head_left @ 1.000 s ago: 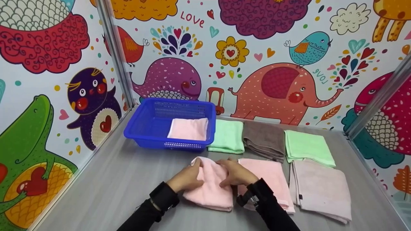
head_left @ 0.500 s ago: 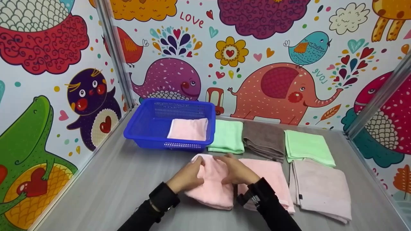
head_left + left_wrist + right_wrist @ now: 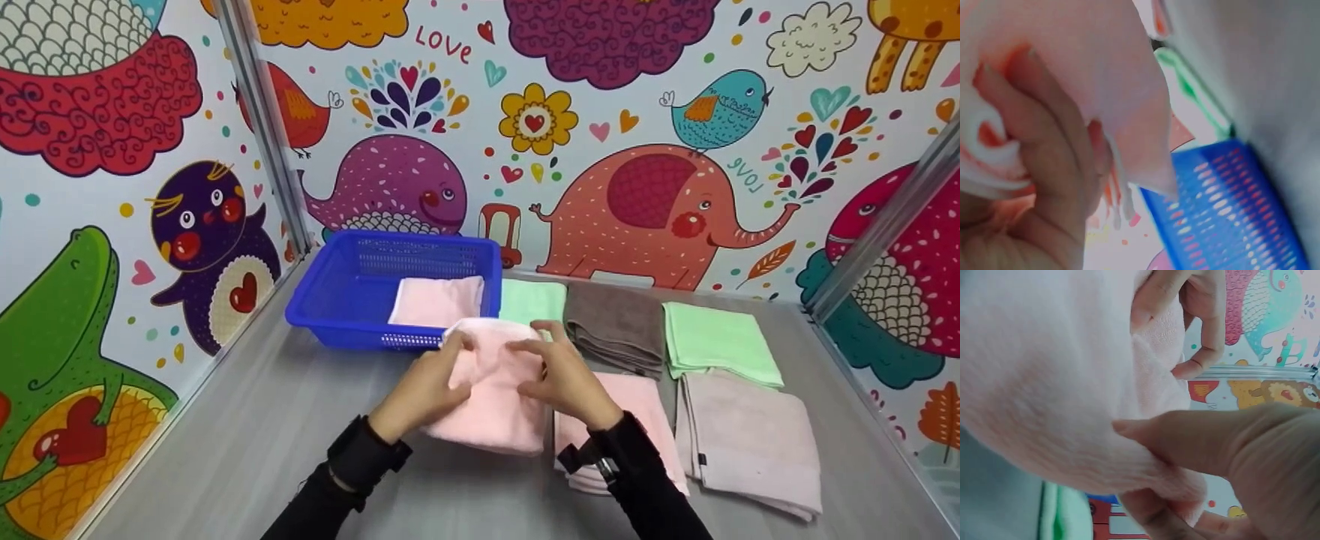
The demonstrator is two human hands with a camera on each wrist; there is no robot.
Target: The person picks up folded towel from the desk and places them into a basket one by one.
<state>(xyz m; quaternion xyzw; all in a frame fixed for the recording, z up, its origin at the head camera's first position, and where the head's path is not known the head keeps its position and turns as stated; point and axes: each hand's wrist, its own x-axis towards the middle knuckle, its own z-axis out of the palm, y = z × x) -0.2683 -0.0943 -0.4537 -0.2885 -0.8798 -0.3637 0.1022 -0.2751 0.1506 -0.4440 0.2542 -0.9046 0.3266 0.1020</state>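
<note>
A folded pink towel [image 3: 499, 390] is held up off the table between both hands, its upper edge near the front of a blue basket [image 3: 337, 334]. The left hand [image 3: 420, 390] grips the towel's left side, and in the left wrist view its fingers [image 3: 1044, 124] curl into the cloth [image 3: 1106, 67]. On the other side the right hand [image 3: 570, 375] pinches the towel; the right wrist view shows its thumb on top of the cloth [image 3: 1061, 382] and fingers [image 3: 1151, 509] beneath. Inside the basket lies another pink towel [image 3: 437, 301].
Right of the basket are a mint towel [image 3: 534, 298], a brown towel [image 3: 615, 326] and a green towel [image 3: 721, 343]. Nearer the front lie a pink towel [image 3: 630, 405] and a pale pink towel [image 3: 750, 442]. Patterned walls stand behind and at the sides.
Both hands have raised the pink towel and moved it away from the body, toward the basket. It now overlaps the basket's front corner and the mint towel in the head view.
</note>
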